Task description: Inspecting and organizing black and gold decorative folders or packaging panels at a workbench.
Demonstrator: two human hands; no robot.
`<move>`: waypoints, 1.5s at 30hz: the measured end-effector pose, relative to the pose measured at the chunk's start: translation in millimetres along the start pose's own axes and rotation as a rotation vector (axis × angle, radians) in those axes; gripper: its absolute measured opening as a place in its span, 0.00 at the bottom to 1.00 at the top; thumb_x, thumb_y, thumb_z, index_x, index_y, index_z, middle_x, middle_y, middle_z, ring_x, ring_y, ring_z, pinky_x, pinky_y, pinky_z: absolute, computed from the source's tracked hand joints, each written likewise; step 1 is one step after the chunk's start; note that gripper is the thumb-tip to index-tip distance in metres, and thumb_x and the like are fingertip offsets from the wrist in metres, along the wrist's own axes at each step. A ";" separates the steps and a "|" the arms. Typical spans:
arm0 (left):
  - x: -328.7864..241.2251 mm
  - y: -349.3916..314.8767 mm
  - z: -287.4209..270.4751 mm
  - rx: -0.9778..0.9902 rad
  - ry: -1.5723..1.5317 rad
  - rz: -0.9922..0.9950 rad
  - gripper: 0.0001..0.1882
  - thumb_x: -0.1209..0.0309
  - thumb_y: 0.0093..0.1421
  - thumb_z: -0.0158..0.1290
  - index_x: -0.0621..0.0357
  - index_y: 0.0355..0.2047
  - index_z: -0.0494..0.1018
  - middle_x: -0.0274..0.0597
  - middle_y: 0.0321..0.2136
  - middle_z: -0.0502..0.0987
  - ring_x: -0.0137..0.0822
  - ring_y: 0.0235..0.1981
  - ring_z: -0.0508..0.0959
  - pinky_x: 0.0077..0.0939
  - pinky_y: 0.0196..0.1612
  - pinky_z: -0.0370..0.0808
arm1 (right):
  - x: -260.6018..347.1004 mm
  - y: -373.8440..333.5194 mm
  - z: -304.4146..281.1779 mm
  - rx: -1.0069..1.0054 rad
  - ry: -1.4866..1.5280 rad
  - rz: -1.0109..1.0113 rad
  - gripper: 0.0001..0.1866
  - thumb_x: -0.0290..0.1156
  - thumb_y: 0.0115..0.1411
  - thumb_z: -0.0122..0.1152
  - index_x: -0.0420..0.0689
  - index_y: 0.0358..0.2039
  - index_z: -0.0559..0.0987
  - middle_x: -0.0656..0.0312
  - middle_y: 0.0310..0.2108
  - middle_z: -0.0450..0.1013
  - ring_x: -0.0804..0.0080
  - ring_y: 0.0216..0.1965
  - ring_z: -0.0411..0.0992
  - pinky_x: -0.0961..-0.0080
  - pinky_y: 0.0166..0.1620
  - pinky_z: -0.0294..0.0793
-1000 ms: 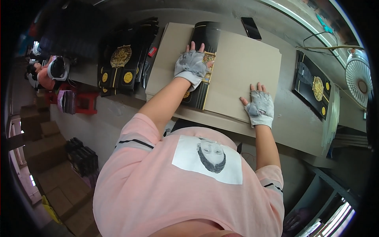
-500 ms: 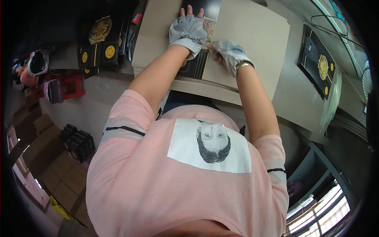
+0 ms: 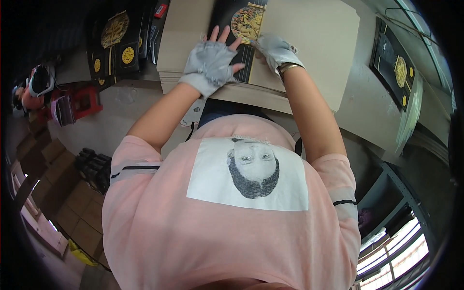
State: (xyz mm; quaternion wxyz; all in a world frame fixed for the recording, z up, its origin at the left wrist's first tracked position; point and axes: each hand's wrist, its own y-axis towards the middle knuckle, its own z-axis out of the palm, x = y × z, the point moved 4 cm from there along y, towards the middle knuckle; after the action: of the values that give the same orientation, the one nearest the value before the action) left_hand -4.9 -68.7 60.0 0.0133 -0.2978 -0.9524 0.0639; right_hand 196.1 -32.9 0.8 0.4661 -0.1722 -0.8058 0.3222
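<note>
With left hand (image 3: 209,64), fingers spread, over black sheet (image 3: 246,26), near front edge of cardboard (image 3: 314,48); with right hand (image 3: 276,52) alongside, finger closure indeterminable.

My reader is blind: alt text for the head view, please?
A gloved left hand, fingers spread, is over a black patterned sheet on stacked tan boards; the gloved right hand is at the sheet's right edge. Black covers flank the boards.

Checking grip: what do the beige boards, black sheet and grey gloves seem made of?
Beige boards: probably matte cardboard; plain, flat faces. Black sheet: likely smooth paper or card; gold print, gloss unclear. Grey gloves: probably soft fabric; wrinkled surface.
</note>
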 end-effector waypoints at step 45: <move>82.5 -14.0 45.0 -0.204 -0.208 -0.347 0.41 0.53 0.73 0.48 0.63 0.77 0.50 0.60 0.77 0.54 0.56 0.78 0.53 0.52 0.78 0.52 | 29.0 -81.6 45.1 -0.331 -1.037 -0.765 0.42 0.61 0.67 0.53 0.39 0.69 0.71 0.45 0.73 0.60 0.51 0.75 0.57 0.45 0.68 0.63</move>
State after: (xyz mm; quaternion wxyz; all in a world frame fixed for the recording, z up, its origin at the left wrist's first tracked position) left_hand -83.4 -38.3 16.2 -0.1044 -0.1209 -0.9872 -0.0055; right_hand 144.4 -92.0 58.7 0.0668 0.2338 -0.9688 0.0472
